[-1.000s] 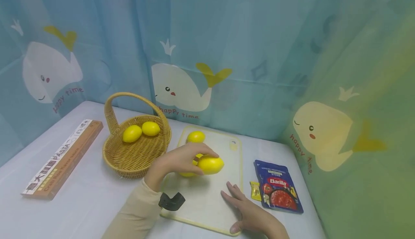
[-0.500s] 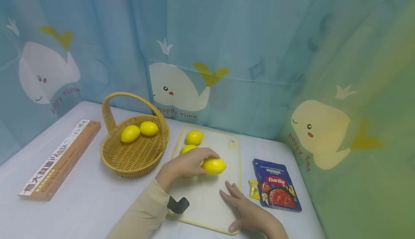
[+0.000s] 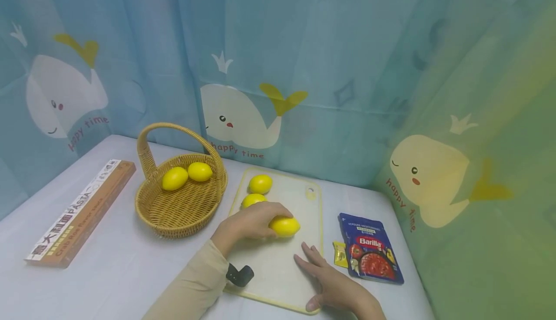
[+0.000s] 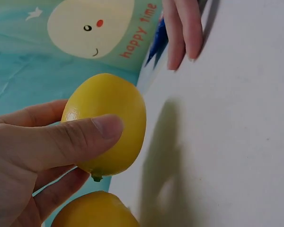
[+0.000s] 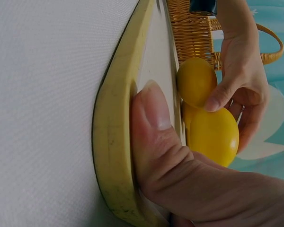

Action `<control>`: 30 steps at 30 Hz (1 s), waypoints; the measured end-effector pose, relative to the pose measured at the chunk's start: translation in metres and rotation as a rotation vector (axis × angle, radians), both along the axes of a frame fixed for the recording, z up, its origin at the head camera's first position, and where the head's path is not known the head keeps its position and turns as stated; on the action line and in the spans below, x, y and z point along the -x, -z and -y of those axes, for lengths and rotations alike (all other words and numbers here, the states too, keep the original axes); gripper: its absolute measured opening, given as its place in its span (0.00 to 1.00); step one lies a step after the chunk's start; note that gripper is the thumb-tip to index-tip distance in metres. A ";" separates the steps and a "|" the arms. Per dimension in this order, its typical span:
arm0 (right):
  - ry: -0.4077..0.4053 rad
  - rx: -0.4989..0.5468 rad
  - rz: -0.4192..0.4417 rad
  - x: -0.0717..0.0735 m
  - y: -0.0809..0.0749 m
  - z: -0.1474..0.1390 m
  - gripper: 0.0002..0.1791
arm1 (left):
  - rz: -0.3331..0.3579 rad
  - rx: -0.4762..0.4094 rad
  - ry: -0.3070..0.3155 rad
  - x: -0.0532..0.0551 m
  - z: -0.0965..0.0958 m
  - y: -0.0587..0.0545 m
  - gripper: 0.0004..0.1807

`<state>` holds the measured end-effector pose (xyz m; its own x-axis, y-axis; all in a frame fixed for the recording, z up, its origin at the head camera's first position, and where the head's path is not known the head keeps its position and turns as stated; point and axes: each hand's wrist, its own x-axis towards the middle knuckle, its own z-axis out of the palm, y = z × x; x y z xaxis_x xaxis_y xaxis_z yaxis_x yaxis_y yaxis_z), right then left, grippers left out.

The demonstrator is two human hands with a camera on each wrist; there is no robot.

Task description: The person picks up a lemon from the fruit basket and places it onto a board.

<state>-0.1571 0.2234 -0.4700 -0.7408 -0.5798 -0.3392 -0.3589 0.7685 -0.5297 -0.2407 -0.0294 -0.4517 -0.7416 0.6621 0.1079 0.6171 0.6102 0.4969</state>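
Observation:
My left hand pinches a yellow lemon between thumb and fingers, just over the cutting board. The left wrist view shows the thumb across the side of this lemon, its stem end down, with a second lemon close by. Two more lemons, a far one and a nearer one, lie towards the back of the board. My right hand rests on the board's near right part with fingers spread. Its thumb lies along the yellow rim in the right wrist view.
A wicker basket with a tall handle holds two lemons at the left. Beyond it lies a long pasta box. To the right of the board are a small yellow packet and a blue sauce pouch. A curtain hangs behind.
My left hand has moved slightly right and then lower with its lemon, uncovering more of the lemon behind it. The right hand keeps its place on the board. The view has shifted a little.

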 end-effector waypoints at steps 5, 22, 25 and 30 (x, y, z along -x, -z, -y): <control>0.003 0.005 0.003 0.000 -0.001 0.000 0.56 | 0.015 0.017 -0.009 -0.001 -0.001 0.000 0.30; 0.011 0.007 0.008 -0.001 -0.002 0.001 0.56 | 0.038 0.054 -0.017 -0.002 0.001 0.003 0.30; 0.014 0.008 0.009 -0.001 -0.002 0.001 0.56 | 0.027 0.049 -0.014 -0.001 0.001 0.005 0.29; 0.008 0.011 0.000 -0.001 -0.001 0.000 0.56 | -0.002 0.053 -0.011 0.000 0.001 0.006 0.29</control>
